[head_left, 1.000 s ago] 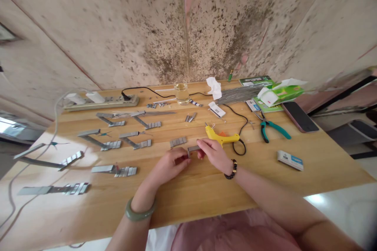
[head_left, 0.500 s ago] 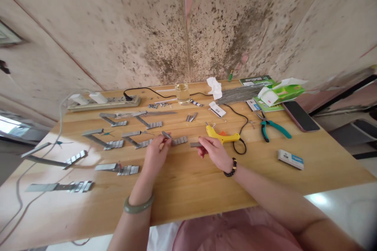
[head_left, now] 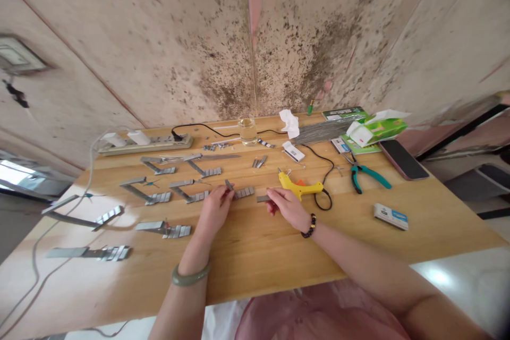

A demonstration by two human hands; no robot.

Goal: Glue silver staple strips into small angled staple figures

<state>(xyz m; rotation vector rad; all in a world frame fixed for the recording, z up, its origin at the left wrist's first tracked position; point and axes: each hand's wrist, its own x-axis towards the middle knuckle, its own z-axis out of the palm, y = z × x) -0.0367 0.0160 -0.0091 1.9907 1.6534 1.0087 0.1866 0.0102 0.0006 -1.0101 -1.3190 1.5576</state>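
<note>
My left hand (head_left: 216,207) is closed, thumb and fingers pinching a short upright grey strip (head_left: 229,185) at the left end of a flat segmented grey piece (head_left: 244,192) lying on the table. My right hand (head_left: 287,207) pinches another short grey strip (head_left: 263,198), which looks like a stick of staples. Its free end points left, a small gap away from the segmented piece. A yellow glue gun (head_left: 299,186) lies just behind my right hand. Beyond my hands rest a few loose grey strips (head_left: 260,161).
Several bent grey assemblies (head_left: 157,198) stand on the left of the wooden table (head_left: 255,260). A power strip (head_left: 159,144), a glass of liquid (head_left: 247,132) and thin wires (head_left: 322,130) line the back. Pliers (head_left: 370,174), a phone (head_left: 404,159) and a small box (head_left: 391,217) lie right.
The view has turned slightly, so things on the left appear a little further right. My left hand has tilted its strip slightly; both hands keep their hold in nearly the same places.
</note>
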